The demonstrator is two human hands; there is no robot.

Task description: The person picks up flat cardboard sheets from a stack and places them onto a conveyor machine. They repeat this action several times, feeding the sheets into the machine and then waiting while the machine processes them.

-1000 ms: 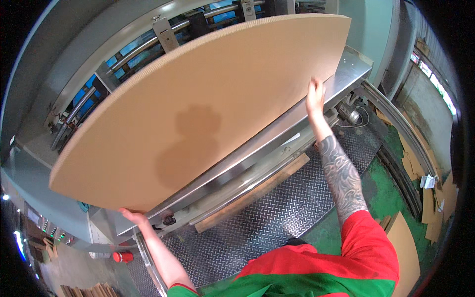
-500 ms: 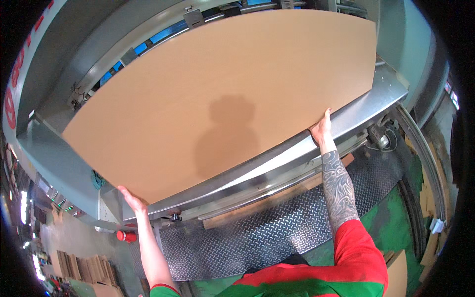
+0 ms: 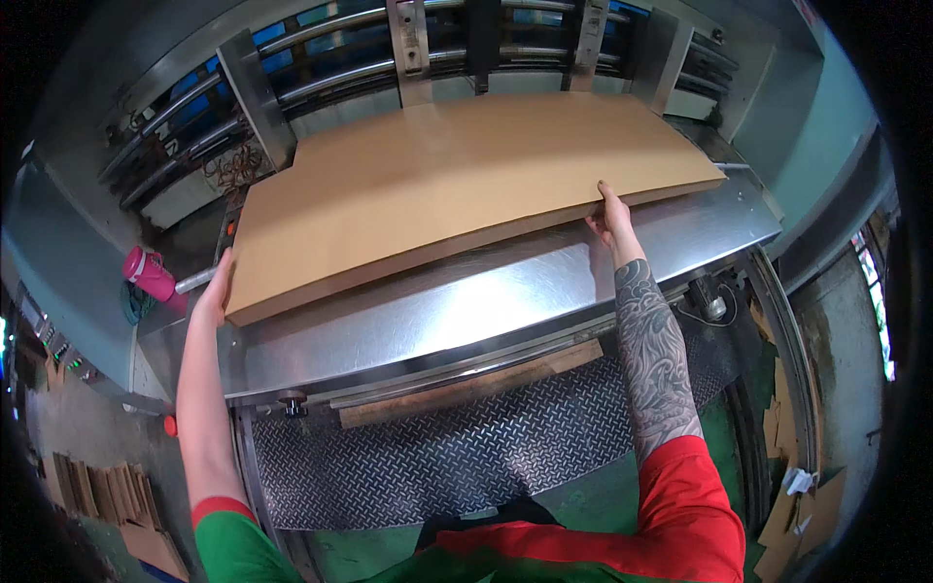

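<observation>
cardboard sheet [image 3: 466,185] now lies flat on the steel table [image 3: 466,301]; left hand [image 3: 216,287] and right hand [image 3: 610,216] each grip its edge.

A large flat brown cardboard sheet [image 3: 466,185] lies on my machine's shiny steel feed table [image 3: 466,301] — near edge overhanging the steel a little, far edge against the rollers.

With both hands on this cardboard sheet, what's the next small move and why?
Probably slide the cardboard sheet forward toward the rollers. It lies flat on the steel feed table, the left hand at its left corner and the right hand on its near edge.
</observation>
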